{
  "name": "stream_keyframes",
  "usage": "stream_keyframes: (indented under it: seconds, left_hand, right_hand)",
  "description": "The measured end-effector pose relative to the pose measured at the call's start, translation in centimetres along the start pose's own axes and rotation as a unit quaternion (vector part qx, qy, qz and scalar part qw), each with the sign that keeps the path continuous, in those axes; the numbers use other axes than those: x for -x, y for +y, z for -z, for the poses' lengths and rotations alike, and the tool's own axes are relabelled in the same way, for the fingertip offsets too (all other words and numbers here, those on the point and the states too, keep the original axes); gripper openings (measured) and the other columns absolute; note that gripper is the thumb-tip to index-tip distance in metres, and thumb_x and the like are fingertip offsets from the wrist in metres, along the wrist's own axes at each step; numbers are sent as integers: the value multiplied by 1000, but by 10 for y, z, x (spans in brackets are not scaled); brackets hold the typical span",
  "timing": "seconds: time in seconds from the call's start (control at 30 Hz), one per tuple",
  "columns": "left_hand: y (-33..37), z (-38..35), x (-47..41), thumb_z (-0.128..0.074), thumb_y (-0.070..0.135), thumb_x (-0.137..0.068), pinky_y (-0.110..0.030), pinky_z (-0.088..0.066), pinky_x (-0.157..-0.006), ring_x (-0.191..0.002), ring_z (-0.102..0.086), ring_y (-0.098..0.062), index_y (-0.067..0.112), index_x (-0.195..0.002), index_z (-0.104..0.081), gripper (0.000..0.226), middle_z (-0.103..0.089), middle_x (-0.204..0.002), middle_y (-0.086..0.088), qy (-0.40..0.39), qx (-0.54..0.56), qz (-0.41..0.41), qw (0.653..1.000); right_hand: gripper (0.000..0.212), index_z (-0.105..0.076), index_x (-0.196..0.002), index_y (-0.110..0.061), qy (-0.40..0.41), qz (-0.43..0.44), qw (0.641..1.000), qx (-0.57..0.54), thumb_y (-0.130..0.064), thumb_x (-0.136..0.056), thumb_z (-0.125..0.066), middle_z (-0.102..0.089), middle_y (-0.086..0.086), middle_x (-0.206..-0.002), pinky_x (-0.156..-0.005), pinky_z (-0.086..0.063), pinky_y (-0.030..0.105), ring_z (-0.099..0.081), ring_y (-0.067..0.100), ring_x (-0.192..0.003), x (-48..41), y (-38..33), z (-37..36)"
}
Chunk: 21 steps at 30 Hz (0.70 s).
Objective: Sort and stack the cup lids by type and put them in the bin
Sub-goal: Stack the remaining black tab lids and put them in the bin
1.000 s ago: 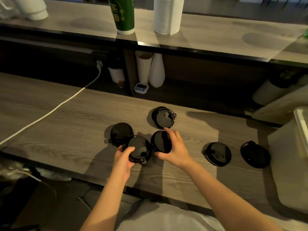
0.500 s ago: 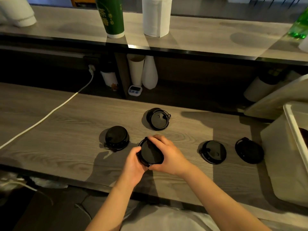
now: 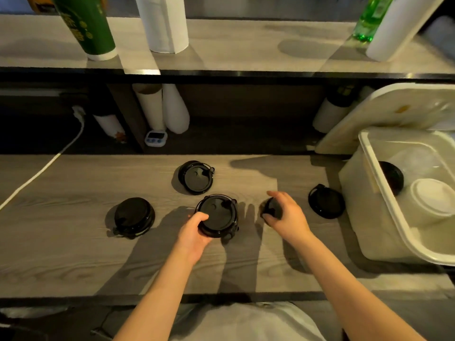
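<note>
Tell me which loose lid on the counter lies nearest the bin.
The black lid just right of the right hand, lying beside the wall of the bin. The far lid and the left lid sit much farther away.

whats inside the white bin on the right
The bin holds a black lid by its wall and, nearer the camera, a pale round piece, lid or bowl, unclear. The bin's right part runs out of frame, and anything under those two is covered.
</note>
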State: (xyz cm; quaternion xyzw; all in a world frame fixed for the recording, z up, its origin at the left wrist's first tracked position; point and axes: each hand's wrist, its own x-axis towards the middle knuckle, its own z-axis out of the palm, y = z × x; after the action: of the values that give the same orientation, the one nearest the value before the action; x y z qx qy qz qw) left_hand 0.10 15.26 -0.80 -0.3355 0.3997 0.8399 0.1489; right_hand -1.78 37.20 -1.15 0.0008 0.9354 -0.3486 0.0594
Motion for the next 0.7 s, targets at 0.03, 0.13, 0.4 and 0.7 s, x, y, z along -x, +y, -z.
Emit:
stream_keyframes:
  seconds: [0.03,0.13,0.4,0.7]
  left_hand:
    - [-2,-5,0,-44,0,-89,-37,-54,-74,-90,-60,-25,4,-93,-57,15,-63,-97,-14,-2,-2,4,1000]
    - [-10,-17,-1,-44,0,-90,-37,-50,-78,-92,-60,-24,4,-101,-56,16,-62,-99,-14,-6,-12,12,1000]
    - [-19,-32,0,-49,-3,-89,-39,-48,-85,-91,-60,-24,7,-91,-54,12,-63,-97,-15,0,-5,18,1000]
    - [-22,-40,0,-52,2,-89,-42,-46,-93,-94,-61,-26,8,-91,-56,7,-65,-98,-14,1,-21,17,1000]
  right_hand:
    - [62,-42,-138,-18,8,-15,999,33,-22,-83,-69,-43,3,-141,-106,-35,33,-38,23,-133,-3,10,4]
    - [86,-18,-149,-25,-81,-71,986,127,-41,-82,-68,-14,4,-158,-113,-28,41,-17,29,-143,-12,32,8]
    - [81,-21,-148,-25,-109,-105,977,151,-39,-82,-67,-29,9,-147,-106,-38,42,-31,35,-133,-24,42,-2]
    - [76,-39,-137,-28,-25,-91,984,-150,-30,-72,-80,-38,-3,-126,-96,-38,28,-41,18,-123,-17,19,17]
